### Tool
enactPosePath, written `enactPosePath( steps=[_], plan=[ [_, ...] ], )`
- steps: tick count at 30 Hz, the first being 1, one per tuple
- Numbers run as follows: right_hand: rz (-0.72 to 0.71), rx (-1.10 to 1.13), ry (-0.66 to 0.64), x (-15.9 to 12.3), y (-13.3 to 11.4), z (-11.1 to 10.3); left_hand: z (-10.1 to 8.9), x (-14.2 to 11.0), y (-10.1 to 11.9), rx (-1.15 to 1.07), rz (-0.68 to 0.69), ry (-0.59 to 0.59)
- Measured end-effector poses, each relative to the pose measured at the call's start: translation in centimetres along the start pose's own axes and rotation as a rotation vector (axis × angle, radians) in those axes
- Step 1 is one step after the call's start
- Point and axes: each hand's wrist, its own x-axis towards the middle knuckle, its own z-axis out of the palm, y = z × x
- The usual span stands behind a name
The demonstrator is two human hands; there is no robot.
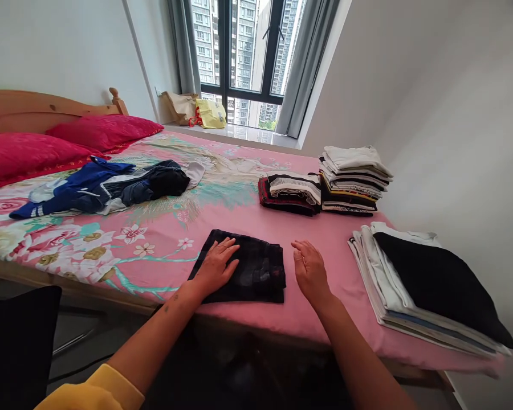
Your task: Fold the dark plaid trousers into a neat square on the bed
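Observation:
A dark folded garment [256,267], which looks like black trousers or shorts, lies flat near the front edge of the bed. My left hand [218,265] rests on its left part, fingers stretched out and thumb apart. Just off the garment's right edge is my right hand [311,270], its fingers extended and nothing in its grasp. Whether the right hand touches the sheet, I cannot tell.
Behind stand a low folded pile [290,193] and a taller stack of clothes [354,182]. Another stack [431,285] sits at the right edge. Loose clothes [111,185] lie left, near red pillows [106,131]. A black chair [19,341] is front left.

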Motion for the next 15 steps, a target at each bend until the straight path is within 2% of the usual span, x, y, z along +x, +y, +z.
enactPosePath(
  steps=[2,4,6,9,11,13,15],
  plan=[
    [-0.094,0.017,-0.043,0.8,-2.8,0.5,0.5,1.0,1.5,-0.002,0.019,0.010],
    [-0.148,-0.020,-0.172,1.0,-4.5,2.1,1.6,1.6,2.4,0.044,-0.043,-0.038],
    [-0.090,-0.054,-0.335,0.7,-4.4,4.5,3.0,1.6,2.6,0.086,-0.135,-0.117],
    [0.090,-0.007,-0.507,-0.3,-2.0,7.7,4.6,1.3,2.2,0.105,-0.193,-0.210],
    [0.115,0.069,-0.471,-1.0,-0.3,8.8,4.9,1.1,2.0,0.107,-0.195,-0.231],
    [0.133,0.194,-0.324,-1.9,0.9,9.1,4.9,1.0,2.0,0.106,-0.199,-0.241],
    [0.217,0.366,-0.140,-2.9,1.6,8.9,4.6,1.0,2.1,0.109,-0.206,-0.239]
  ],
)
